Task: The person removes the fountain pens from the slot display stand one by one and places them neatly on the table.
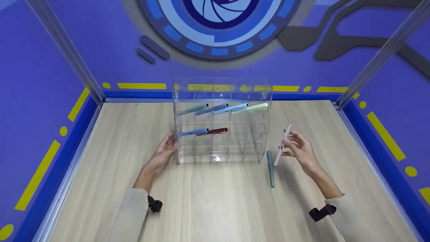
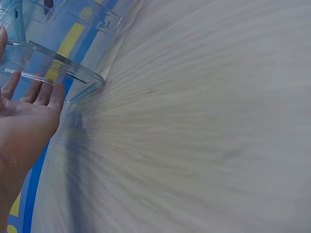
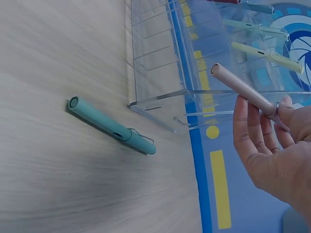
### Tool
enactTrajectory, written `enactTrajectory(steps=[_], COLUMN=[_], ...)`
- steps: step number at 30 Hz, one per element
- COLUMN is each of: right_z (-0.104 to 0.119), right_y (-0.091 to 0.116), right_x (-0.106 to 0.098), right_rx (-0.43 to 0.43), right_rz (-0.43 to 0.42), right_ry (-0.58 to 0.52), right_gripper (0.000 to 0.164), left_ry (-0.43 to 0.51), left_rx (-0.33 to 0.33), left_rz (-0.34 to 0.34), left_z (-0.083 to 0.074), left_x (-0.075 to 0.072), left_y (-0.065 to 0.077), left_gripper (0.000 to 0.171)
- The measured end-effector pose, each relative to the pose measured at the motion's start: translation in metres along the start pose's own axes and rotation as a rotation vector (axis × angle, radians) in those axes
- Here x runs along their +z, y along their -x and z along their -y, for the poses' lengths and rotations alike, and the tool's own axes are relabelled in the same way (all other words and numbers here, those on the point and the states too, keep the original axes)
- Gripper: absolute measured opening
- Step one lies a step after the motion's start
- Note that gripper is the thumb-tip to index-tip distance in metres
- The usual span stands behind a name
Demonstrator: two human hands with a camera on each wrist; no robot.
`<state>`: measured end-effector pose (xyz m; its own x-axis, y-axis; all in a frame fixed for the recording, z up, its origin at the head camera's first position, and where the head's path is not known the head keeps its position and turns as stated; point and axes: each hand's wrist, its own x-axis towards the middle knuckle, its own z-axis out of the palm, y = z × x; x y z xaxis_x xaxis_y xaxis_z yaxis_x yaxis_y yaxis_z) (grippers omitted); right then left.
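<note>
A clear acrylic pen rack (image 1: 220, 139) stands on the wooden table, its tiers split by dividers. My left hand (image 1: 163, 151) holds its left side, with the thumb at the front edge and fingers along the side panel (image 2: 53, 60). To the right of the rack, my right hand (image 1: 300, 148) pinches a pale pink pen (image 3: 243, 90) between thumb and fingers, tilted and raised off the table. A green pen (image 1: 270, 169) with a clip lies on the table beside the rack, left of the right hand.
Upper-tier pens include a green pen (image 1: 194, 109), a dark blue pen (image 1: 212, 109), a light blue pen (image 1: 231, 108) and a pale green pen (image 1: 257, 107). Below lie a blue pen (image 1: 194, 131) and a dark red pen (image 1: 218, 130). Blue-purple walls (image 1: 134, 67) enclose the table.
</note>
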<state>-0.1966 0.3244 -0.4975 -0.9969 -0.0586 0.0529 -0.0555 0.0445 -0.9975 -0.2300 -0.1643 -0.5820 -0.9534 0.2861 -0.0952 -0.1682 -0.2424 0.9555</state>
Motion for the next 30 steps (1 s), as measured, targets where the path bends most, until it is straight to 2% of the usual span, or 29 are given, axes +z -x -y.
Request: enactTrajectory(steps=[8,20,30], right_z=[-0.01,-0.023,-0.036], right_y=[-0.002,0.003,0.005], right_x=[-0.008,-0.02,-0.024], right_rx=[0.039,0.118,0.137], right_rz=[0.011,0.039,0.017], right_ry=[0.01,0.114,0.153], right_gripper=[0.036,0.054,0.06], left_ry=[0.021,0.016,0.007], left_rx=[0.0,-0.018,-0.019], left_rz=[-0.018,-0.021,-0.036], left_z=[0.0,0.0,-0.001], left_x=[0.002,0.001,0.003], left_y=[-0.002,0.001,0.0], left_gripper=[0.065,0.068,0.066])
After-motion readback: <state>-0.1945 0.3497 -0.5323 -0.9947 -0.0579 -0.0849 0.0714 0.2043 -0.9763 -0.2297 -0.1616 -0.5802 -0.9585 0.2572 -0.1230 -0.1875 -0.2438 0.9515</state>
